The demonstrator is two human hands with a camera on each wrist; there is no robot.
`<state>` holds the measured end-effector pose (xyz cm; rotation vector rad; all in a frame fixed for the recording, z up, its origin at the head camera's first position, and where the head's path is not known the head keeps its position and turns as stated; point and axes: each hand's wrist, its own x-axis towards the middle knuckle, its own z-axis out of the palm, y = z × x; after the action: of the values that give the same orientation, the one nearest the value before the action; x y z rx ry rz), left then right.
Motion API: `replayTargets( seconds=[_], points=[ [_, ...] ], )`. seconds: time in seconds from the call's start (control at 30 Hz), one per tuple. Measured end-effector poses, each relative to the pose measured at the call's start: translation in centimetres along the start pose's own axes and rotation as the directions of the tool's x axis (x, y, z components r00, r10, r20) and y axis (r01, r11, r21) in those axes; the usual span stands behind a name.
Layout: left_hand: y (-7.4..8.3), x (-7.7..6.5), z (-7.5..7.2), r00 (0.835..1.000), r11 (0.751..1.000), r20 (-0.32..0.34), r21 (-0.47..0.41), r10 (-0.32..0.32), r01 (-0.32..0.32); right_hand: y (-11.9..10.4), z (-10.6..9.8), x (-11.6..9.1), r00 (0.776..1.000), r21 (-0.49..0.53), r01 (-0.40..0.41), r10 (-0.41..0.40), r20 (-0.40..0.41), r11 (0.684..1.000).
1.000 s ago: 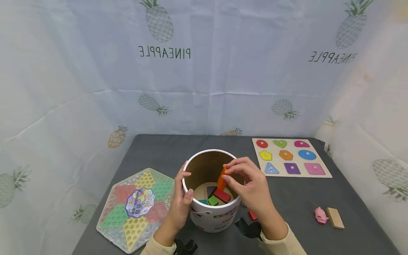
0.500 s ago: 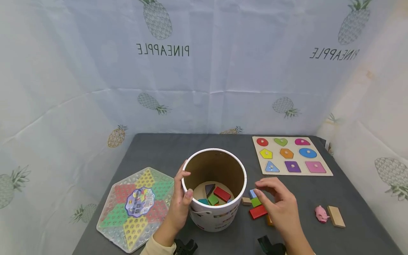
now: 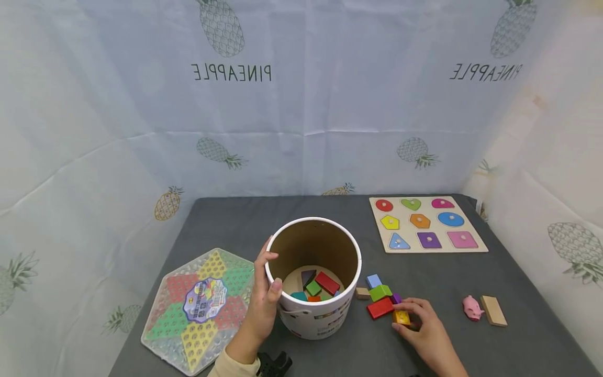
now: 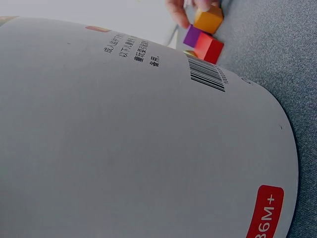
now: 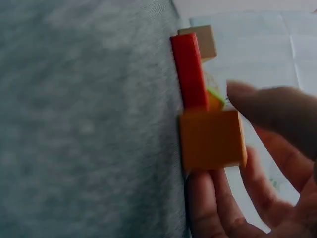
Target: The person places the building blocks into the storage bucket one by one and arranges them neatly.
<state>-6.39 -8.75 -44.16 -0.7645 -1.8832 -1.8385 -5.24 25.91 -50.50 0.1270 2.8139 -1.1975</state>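
In the head view my left hand (image 3: 263, 296) holds the near left side of a white bucket (image 3: 313, 319), thumb outside and fingertips over the rim. Several coloured blocks lie on its floor, among them a red block (image 3: 327, 283) and a green block (image 3: 313, 288). My right hand (image 3: 426, 335) reaches down at an orange block (image 3: 401, 317) on the dark table, its thumb and fingers on either side. The right wrist view shows a gap between one fingertip (image 5: 240, 91) and this orange block (image 5: 212, 140), while other fingers lie right against its lower side.
Beside the orange block lie a red block (image 3: 379, 308), a green block (image 3: 380, 292), a blue block (image 3: 374, 281), a purple block (image 3: 396, 298) and a wooden block (image 3: 362, 293). A shape puzzle board (image 3: 435, 244), toy pig (image 3: 471, 308), wooden plank (image 3: 493, 311) and Chinese checkers board (image 3: 235, 309) lie around.
My right hand has let go of an orange piece inside the bucket, come out and moved right and down to the loose blocks. My left hand stays on the bucket.
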Motion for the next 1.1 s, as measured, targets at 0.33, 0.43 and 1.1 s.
replayTargets(
  seconds=[0.33, 0.43, 1.1],
  points=[
    [0.0, -0.1, -0.2, 1.000, 1.000, -0.001, -0.006, -0.011, 0.011, 0.8, 1.0, -0.1, 0.999, 0.016, 0.022, -0.021, -0.045, 1.000],
    [0.0, -0.1, -0.2, 1.000, 1.000, 0.011, -0.013, -0.010, 0.010, -0.4, 0.5, -0.7, 0.999, 0.040, -0.014, 0.016, -0.048, 0.999],
    [-0.2, -0.2, -0.3, 0.999, 1.000, 0.019, 0.005, -0.030, 0.030, -18.3, -3.0, -0.1, 0.766, 0.253, 0.640, -0.627, -0.141, 0.725]
  ],
)
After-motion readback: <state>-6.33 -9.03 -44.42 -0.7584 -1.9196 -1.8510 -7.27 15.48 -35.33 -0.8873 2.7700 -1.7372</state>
